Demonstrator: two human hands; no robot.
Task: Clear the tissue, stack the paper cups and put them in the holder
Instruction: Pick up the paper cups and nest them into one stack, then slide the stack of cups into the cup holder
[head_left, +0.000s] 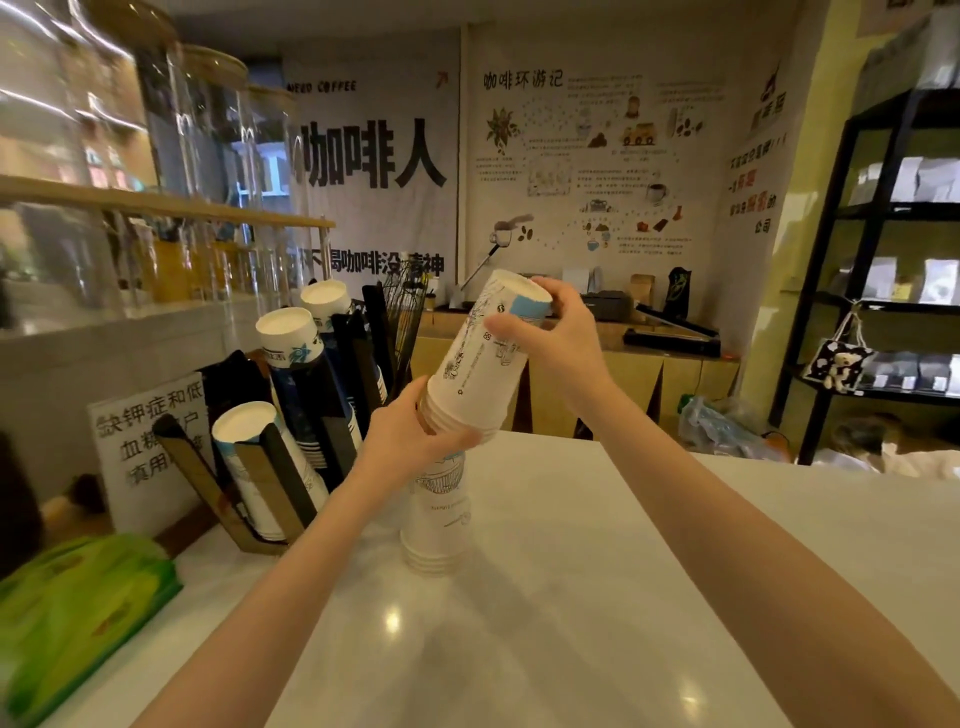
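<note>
I hold a stack of upside-down white paper cups (480, 358) tilted in the air above the counter. My left hand (410, 431) grips its rim end at the bottom, and my right hand (550, 338) grips its base end at the top. Directly below, a second stack of inverted cups (439, 525) stands on the white counter (571, 597). To the left, the black and cardboard cup holder (270, 467) leans with several slots; three show cup stacks, the nearest one (244, 431) white.
A green tissue pack (78, 613) lies at the counter's left edge. A printed sign (148, 447) stands behind the holder. Glass jars fill the shelves at upper left. A black shelving unit (883, 260) stands at far right, beyond the counter.
</note>
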